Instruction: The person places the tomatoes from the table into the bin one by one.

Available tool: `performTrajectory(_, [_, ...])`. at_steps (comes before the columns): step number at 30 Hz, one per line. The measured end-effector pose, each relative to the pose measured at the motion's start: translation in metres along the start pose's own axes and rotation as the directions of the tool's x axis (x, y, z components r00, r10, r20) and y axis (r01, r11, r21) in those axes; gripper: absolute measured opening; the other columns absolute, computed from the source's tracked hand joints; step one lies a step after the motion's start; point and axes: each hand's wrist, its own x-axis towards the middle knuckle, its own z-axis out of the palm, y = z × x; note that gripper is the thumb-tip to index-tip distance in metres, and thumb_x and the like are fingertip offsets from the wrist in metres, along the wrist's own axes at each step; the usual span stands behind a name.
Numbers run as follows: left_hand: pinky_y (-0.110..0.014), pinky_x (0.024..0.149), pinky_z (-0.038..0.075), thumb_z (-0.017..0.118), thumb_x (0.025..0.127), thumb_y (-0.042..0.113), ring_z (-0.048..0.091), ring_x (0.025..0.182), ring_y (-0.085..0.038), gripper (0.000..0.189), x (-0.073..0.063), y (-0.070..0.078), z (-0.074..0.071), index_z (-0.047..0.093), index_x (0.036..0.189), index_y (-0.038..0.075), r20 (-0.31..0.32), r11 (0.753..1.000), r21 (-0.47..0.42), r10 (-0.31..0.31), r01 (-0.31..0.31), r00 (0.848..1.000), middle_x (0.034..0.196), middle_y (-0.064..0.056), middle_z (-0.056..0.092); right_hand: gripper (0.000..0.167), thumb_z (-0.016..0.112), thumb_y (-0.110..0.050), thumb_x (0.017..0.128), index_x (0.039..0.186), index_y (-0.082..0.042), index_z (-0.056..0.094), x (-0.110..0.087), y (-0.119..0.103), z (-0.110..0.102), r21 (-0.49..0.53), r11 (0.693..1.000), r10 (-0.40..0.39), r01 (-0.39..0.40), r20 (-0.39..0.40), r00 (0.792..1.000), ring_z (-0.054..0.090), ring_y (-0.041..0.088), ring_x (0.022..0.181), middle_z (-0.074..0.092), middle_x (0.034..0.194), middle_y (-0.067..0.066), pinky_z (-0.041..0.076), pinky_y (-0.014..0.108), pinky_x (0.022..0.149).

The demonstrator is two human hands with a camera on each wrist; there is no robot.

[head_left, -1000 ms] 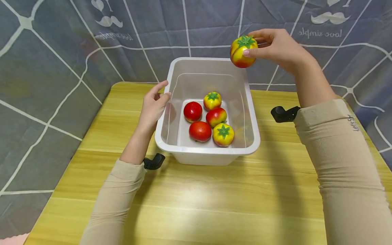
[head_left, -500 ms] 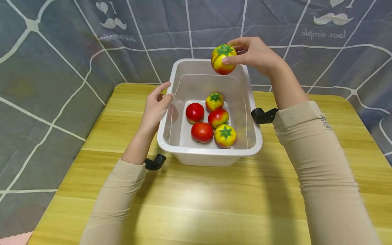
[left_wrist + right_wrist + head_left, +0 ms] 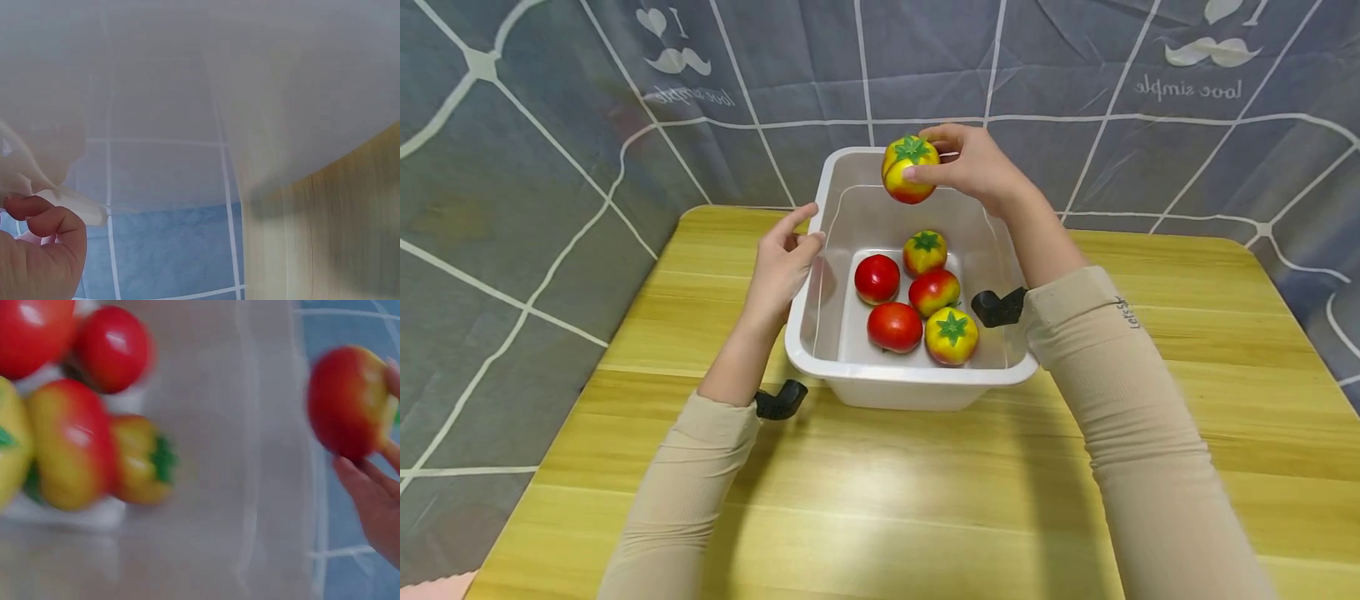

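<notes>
My right hand (image 3: 973,167) holds a yellow-and-red tomato (image 3: 901,182) between thumb and fingers, over the far end of a light grey plastic basin (image 3: 917,372). The green star-shaped leaf on it faces up; its red underside shows in the right wrist view (image 3: 344,403). On the left, my left hand (image 3: 781,267) grips the basin's rim with thumb and fingers. Inside, two red tomatoes (image 3: 895,327) lie beside a red-yellow one (image 3: 934,291) and two yellow ones with green leaves (image 3: 952,336). They sit grouped on the basin floor.
The basin stands on a wooden table (image 3: 880,500), near its back edge. A grey-blue cloth (image 3: 1060,50) with white lines hangs behind and at both sides. Black wrist mounts (image 3: 781,400) stick out from both sleeves.
My right hand has carried the yellow-and-red tomato left and lower, from above the basin's back right corner to over its far middle. The left hand stays on the rim.
</notes>
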Motion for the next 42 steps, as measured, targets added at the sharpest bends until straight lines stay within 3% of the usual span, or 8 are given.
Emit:
performTrajectory(10, [-0.026,0.072,0.047,0.052,0.092,0.016,0.05,0.086,-0.024,0.045,0.0,0.0,-0.001,0.048,0.137,0.015,-0.013,1.0,-0.004,0.012,-0.012,1.0,0.089,-0.01,0.049,0.062,0.071,-0.025,0.081,0.133,-0.003,0.047,0.008,0.001,0.013,-0.047,0.999,0.008,-0.01,-0.03,1.0,0.049,0.02,0.111,0.052,0.126,0.011,0.045,0.026,0.09])
performTrajectory(20, [-0.023,0.07,0.047,0.052,0.092,0.015,0.05,0.08,-0.016,0.044,-0.002,0.0,0.002,0.048,0.137,0.014,-0.008,1.0,-0.007,0.011,-0.011,1.0,0.086,-0.006,0.049,0.064,0.07,-0.027,0.082,0.135,-0.004,0.044,0.009,0.004,0.02,-0.126,0.992,0.013,-0.013,-0.003,1.0,0.049,0.019,0.108,0.052,0.125,0.009,0.045,0.024,0.088])
performTrajectory(23, [-0.023,0.071,0.046,0.052,0.092,0.014,0.049,0.08,-0.016,0.045,-0.003,0.0,0.004,0.047,0.137,0.012,0.002,1.0,-0.023,0.015,-0.015,1.0,0.086,-0.007,0.049,0.065,0.068,-0.028,0.083,0.137,-0.004,0.042,0.009,0.005,0.02,-0.136,0.991,0.019,-0.018,0.002,1.0,0.047,0.02,0.115,0.048,0.132,0.01,0.043,0.026,0.092])
performTrajectory(29, [-0.024,0.072,0.046,0.052,0.092,0.014,0.049,0.081,-0.016,0.045,-0.001,0.0,0.005,0.047,0.137,0.013,0.004,1.0,-0.026,0.015,-0.015,1.0,0.086,-0.007,0.049,0.068,0.067,-0.031,0.084,0.142,-0.009,0.038,0.006,0.004,0.017,-0.147,0.987,0.059,-0.06,-0.008,0.998,0.038,0.022,0.128,0.039,0.143,0.009,0.039,0.032,0.1])
performTrajectory(36, [-0.024,0.073,0.046,0.051,0.093,0.015,0.049,0.082,-0.016,0.045,0.001,-0.002,0.005,0.046,0.138,0.012,0.012,1.0,-0.015,0.011,-0.011,1.0,0.087,-0.006,0.048,0.066,0.067,-0.029,0.084,0.141,-0.011,0.039,-0.002,-0.003,0.008,-0.095,0.995,0.02,-0.022,-0.028,0.999,0.039,0.02,0.128,0.039,0.143,0.01,0.037,0.032,0.101])
performTrajectory(42, [-0.026,0.077,0.047,0.051,0.093,0.017,0.049,0.085,-0.017,0.046,0.005,-0.003,0.003,0.045,0.139,0.013,0.021,1.0,0.005,-0.006,0.006,1.0,0.091,-0.006,0.048,0.065,0.066,-0.028,0.086,0.142,-0.014,0.039,-0.014,-0.012,-0.016,-0.086,0.996,-0.013,0.008,-0.062,0.998,0.039,0.018,0.129,0.038,0.143,0.009,0.034,0.032,0.104])
